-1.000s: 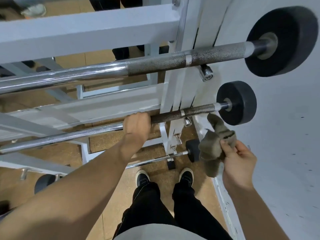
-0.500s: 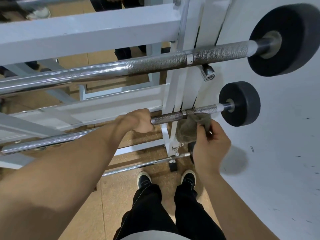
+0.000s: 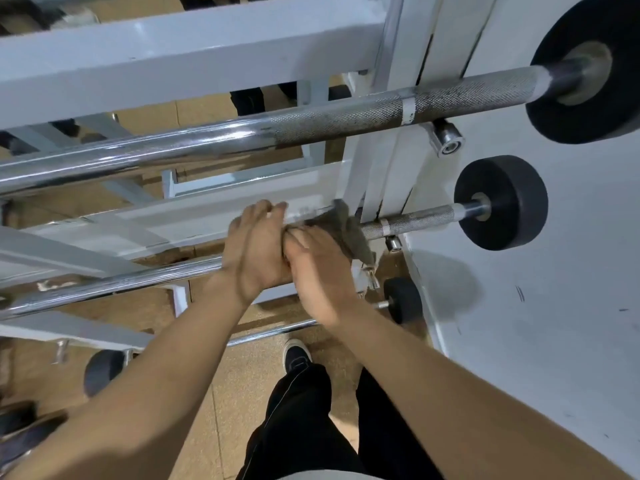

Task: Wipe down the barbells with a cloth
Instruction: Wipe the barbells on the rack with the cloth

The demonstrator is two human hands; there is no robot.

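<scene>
The setting was a gym with a tan floor point(image 3: 221, 403) and a white-painted steel rack point(image 3: 194, 46). On the middle chrome barbell point(image 3: 114, 282), our left hand point(image 3: 256, 251) gripped the shaft; touching it, our right hand point(image 3: 315, 271) clamped the grey-brown cloth point(image 3: 349, 230) around the knurling. We judged firm, full-wrap strokes toward the black end weight point(image 3: 502, 202) advisable.

Both the left hand point(image 3: 254, 244) and the right hand point(image 3: 317, 268) are motion-blurred, so their finger positions are unclear. They cover the middle chrome steel barbell point(image 3: 408, 221) where the crumpled grey-brown cloth point(image 3: 349, 230) wraps it. The thick upper chrome barbell point(image 3: 311, 128) runs off the picture's left edge, its black round weight plate point(image 3: 585, 74) cut by the right edge.
</scene>
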